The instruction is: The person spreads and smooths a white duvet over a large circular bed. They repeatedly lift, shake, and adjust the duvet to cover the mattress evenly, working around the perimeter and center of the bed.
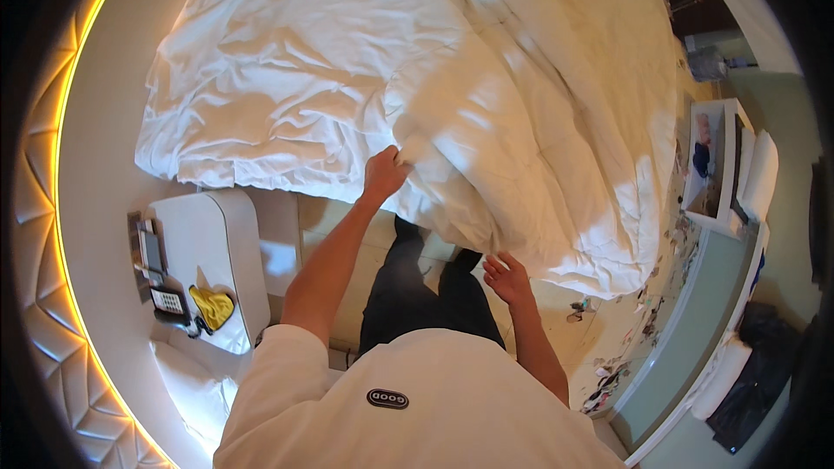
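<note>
A rumpled white duvet (521, 130) lies over the right part of the bed, with its near edge hanging down in front of my legs. My left hand (385, 175) is closed on the duvet's edge, the fingers curled into the fabric. Wrinkled white bedding (269, 61) spreads to the left of it. Lower and to the right, my right hand (506, 278) has its fingers apart beside the hanging duvet edge. Nothing shows in that palm; whether its fingertips touch the fabric is hard to see.
At the left stands a white bedside table (204, 234) with a yellow cloth (211, 307) and a dark-framed device (168, 301). An open white compartment (708, 161) with clothes sits at the right. Small items (608, 386) litter the floor there, near a black garment or bag (756, 373).
</note>
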`<state>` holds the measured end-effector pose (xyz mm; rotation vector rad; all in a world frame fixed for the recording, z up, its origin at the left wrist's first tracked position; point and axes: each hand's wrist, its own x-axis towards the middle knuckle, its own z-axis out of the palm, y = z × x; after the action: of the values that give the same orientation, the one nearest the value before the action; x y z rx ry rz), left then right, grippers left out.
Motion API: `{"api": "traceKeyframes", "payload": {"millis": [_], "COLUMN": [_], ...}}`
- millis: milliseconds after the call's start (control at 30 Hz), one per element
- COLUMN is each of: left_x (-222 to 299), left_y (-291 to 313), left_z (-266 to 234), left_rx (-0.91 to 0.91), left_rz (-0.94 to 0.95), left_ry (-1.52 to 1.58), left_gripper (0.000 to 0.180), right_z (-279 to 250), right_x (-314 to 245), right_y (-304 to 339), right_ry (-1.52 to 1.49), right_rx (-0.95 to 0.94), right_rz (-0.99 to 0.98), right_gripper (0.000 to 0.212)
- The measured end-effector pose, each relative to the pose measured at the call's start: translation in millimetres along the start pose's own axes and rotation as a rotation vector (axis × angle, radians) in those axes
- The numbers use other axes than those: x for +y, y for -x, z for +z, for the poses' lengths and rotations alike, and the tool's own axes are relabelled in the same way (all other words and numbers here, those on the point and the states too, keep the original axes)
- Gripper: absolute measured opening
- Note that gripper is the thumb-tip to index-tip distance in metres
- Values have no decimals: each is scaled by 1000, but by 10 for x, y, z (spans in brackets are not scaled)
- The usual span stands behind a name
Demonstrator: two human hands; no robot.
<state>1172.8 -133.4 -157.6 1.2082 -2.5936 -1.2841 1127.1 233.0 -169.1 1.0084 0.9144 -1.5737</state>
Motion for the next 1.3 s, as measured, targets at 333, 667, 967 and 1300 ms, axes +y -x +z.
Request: {"api": "traceKeyframes", "payload": {"millis": [333,667,967,1300], "left_x": [-1067,-216,105,1106], "left_y": [1579,1789,1757,1721], "left_z": [-397,-814,-1039,-1856], "left_rx": [15,-3,-115,-270], "left_rz": [-368,-239,-216,140], "left_ry": [458,773,826,815], "left_gripper": [16,18,30,34], "right_z": [496,358,846,1413], "right_x": [704,1302,1372,843], "right_y": [-234,-157,84,822], "right_ry": [154,18,-234,-512], "right_rx": [-56,-235,-160,-217], "right_rz": [30,7,-51,-871], "right_gripper": [46,64,70,30]}}
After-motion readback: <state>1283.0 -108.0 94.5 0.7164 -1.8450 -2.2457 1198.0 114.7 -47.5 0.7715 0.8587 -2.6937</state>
